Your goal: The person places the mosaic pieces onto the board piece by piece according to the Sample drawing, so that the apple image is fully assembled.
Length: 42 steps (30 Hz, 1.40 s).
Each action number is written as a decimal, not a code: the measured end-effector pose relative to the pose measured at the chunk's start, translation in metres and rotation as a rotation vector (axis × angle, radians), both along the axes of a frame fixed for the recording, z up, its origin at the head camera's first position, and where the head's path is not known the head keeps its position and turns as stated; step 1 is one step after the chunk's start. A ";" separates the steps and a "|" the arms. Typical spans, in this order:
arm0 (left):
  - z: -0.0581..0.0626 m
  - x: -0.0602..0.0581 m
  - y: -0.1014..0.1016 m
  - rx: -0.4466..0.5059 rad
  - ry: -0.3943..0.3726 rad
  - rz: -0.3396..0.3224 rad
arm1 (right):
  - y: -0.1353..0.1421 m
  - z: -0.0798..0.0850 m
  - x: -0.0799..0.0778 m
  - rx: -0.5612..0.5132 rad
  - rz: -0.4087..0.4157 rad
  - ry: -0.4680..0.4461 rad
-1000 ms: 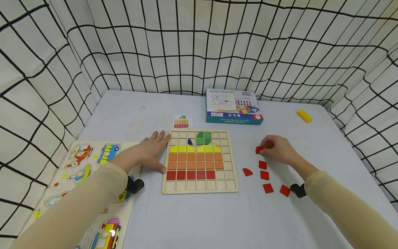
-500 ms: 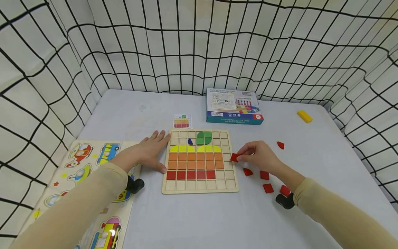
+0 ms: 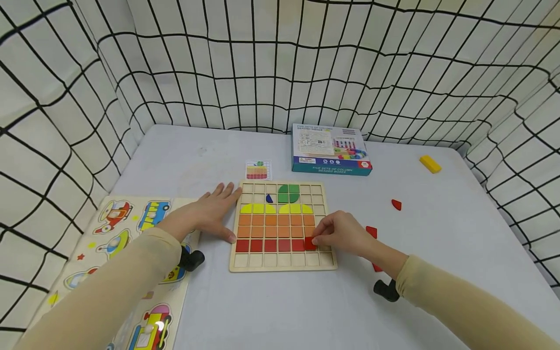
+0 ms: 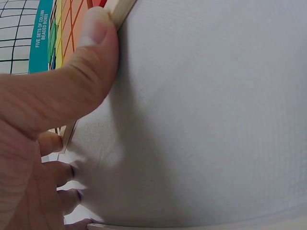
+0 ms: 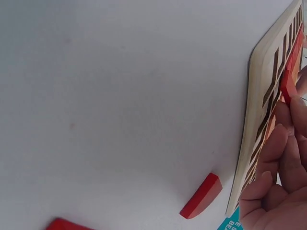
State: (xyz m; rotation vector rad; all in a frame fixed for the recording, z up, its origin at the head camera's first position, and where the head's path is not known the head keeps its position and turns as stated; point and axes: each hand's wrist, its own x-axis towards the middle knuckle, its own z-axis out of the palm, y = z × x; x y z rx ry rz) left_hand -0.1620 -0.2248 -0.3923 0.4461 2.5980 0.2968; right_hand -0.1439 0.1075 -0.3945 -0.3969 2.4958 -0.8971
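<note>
A wooden grid board (image 3: 282, 269) lies in the middle of the head view, with rows of red, orange and yellow tiles, green tiles at the top and one small blue piece. My right hand (image 3: 345, 235) pinches a red square tile (image 3: 309, 244) between thumb and fingertips, at the right end of the red row. In the right wrist view that red tile (image 5: 288, 85) looks slightly tilted over the grid. My left hand (image 3: 210, 213) lies flat with spread fingers at the board's left edge, its thumb (image 4: 98, 36) touching the rim.
Loose red pieces (image 3: 396, 204) lie right of the board, some partly behind my right forearm. A pattern card (image 3: 258, 170) and a box (image 3: 331, 149) stand beyond it. A yellow block (image 3: 430, 164) is far right, a vehicle puzzle (image 3: 94, 243) left. Black netting (image 3: 275, 63) surrounds the table.
My right hand has picked up a red square tile among the loose pieces and carried it left onto the board, beside the red row. My left hand has stayed at the board's edge.
</note>
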 end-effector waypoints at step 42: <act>0.001 -0.002 0.000 0.017 -0.010 0.002 | 0.108 0.003 0.012 -0.167 -0.088 0.026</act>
